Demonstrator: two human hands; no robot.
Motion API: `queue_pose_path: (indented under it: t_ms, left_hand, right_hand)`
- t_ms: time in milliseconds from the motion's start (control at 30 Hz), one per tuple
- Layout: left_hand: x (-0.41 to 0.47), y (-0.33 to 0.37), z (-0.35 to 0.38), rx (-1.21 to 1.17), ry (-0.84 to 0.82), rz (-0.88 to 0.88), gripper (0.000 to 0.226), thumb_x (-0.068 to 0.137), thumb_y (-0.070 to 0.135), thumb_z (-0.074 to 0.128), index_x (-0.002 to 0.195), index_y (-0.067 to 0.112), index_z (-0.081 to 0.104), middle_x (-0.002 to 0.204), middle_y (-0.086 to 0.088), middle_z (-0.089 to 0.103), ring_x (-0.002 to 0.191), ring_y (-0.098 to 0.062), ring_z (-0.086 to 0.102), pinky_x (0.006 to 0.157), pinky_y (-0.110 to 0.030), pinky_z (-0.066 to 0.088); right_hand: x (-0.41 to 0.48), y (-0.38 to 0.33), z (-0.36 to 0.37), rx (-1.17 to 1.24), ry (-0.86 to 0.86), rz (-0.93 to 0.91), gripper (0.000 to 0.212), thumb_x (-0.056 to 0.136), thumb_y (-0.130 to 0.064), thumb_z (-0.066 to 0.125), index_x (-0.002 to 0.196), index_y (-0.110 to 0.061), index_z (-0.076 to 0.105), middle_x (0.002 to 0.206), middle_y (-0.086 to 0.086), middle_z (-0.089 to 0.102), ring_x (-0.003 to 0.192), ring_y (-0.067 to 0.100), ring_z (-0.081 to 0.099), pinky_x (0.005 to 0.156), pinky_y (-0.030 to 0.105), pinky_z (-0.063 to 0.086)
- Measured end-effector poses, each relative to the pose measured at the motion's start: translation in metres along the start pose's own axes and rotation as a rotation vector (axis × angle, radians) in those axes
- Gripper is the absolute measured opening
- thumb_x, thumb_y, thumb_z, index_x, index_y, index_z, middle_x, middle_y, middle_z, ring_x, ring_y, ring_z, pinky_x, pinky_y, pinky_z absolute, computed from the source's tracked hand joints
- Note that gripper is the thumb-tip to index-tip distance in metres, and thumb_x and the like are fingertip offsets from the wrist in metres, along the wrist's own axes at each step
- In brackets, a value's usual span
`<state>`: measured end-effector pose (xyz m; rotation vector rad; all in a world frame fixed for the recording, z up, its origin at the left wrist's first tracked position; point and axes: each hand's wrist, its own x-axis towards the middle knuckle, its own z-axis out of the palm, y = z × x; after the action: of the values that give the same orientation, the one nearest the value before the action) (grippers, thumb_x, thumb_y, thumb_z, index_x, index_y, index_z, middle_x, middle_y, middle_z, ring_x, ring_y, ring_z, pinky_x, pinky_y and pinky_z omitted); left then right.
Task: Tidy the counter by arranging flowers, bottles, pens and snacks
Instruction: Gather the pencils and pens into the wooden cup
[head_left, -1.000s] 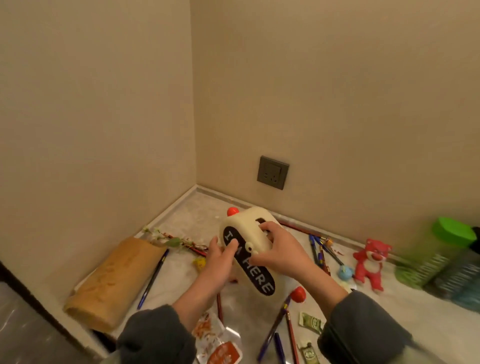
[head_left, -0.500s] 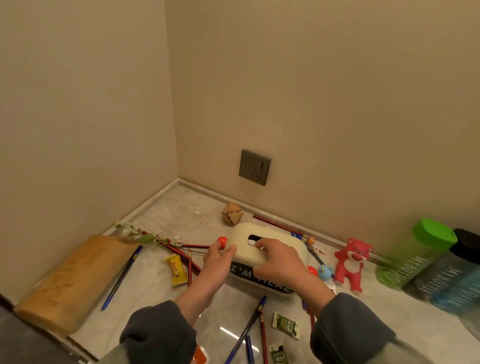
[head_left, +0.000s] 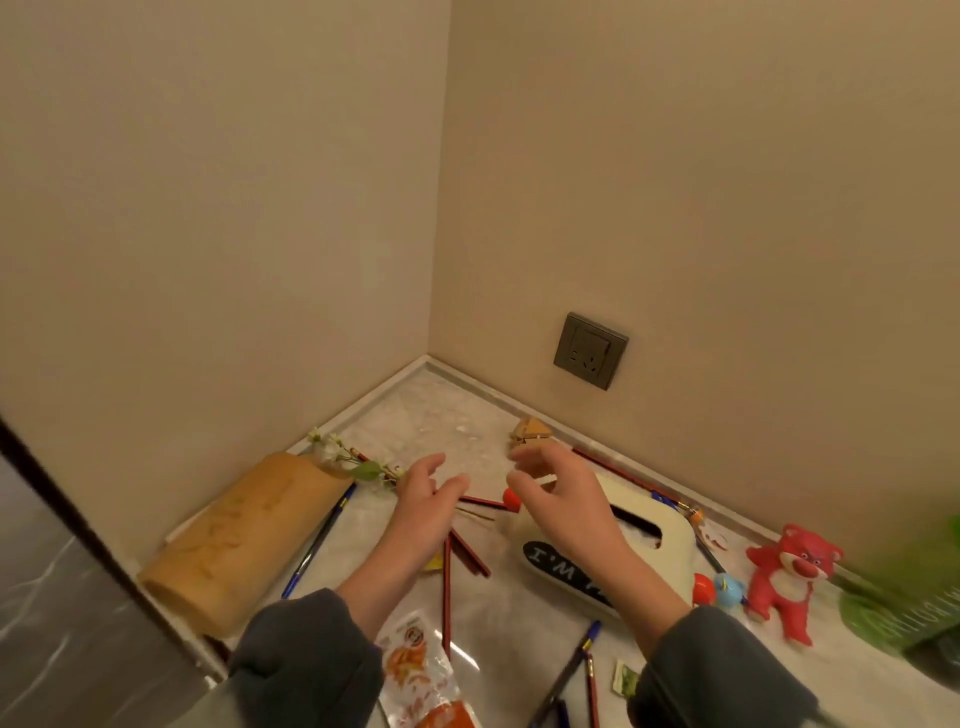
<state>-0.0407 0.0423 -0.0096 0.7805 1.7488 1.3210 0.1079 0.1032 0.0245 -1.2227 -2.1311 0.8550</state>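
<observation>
Left hand (head_left: 423, 501) and right hand (head_left: 563, 501) hover empty, fingers loosely spread, over red pencils (head_left: 470, 553) on the counter (head_left: 415, 410), probably poised to gather them.

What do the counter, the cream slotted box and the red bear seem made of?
Counter: likely polished marble or stone, with pale veins and glare. Cream box: probably matte plastic, with smooth rounded edges. Red bear: maybe moulded plastic or vinyl; texture unclear.

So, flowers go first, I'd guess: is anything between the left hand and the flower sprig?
Nothing visible. The left hand is open right beside the flower sprig, whose stem end nearly reaches it. The wooden tube lies on the sprig's far side; the red pencils lie under the hand, not between.
</observation>
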Motion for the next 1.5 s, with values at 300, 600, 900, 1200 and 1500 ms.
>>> queue_pose_path:
  t_ms: [300,600,900,1200,1500]
  left_hand:
    - [0.02,-0.012,-0.127,0.265,0.269,0.182,0.034,0.086,0.024,0.063,0.119,0.024,0.057,0.127,0.0,0.053,0.119,-0.015,0.048,0.098,-0.025,0.034]
    - [0.029,-0.041,-0.191,0.699,0.124,0.004,0.057,0.093,0.049,0.045,0.142,0.021,0.036,0.141,-0.004,0.045,0.123,-0.023,0.049,0.104,-0.039,0.041]
    - [0.025,-0.049,-0.209,0.597,-0.086,-0.191,0.09,0.078,0.069,0.054,0.148,0.025,0.018,0.14,-0.006,0.045,0.12,-0.029,0.052,0.1,-0.049,0.046]
    - [0.02,-0.029,-0.219,0.383,-0.057,-0.081,0.093,0.075,0.078,0.036,0.146,0.018,0.034,0.144,-0.009,0.032,0.128,-0.027,0.04,0.106,-0.04,0.036]
    - [0.041,0.045,-0.186,0.272,-0.055,0.319,0.091,0.063,0.088,0.042,0.131,0.028,0.05,0.125,0.002,0.046,0.105,-0.015,0.054,0.086,-0.034,0.053]
  right_hand:
    - [0.011,-0.046,0.099,0.379,-0.293,0.282,0.02,0.096,-0.031,0.055,0.113,-0.023,0.06,0.102,0.0,0.067,0.089,0.012,0.064,0.075,0.027,0.053]
    - [0.006,-0.076,0.17,0.531,-0.408,0.496,0.043,0.096,-0.042,0.054,0.13,-0.017,0.045,0.106,0.008,0.065,0.093,0.023,0.069,0.074,0.034,0.061]
    - [-0.004,-0.098,0.193,0.502,-0.479,0.552,0.069,0.088,-0.06,0.055,0.141,-0.021,0.034,0.113,0.002,0.057,0.088,0.017,0.065,0.063,0.026,0.058]
    - [0.0,-0.12,0.17,0.487,-0.441,0.311,0.067,0.073,-0.079,0.054,0.124,-0.038,0.046,0.117,-0.013,0.061,0.102,0.009,0.063,0.074,0.026,0.056]
    - [0.045,-0.129,0.095,0.398,-0.166,0.046,0.043,0.071,-0.07,0.067,0.107,-0.052,0.054,0.099,-0.031,0.066,0.093,-0.005,0.065,0.068,0.015,0.055]
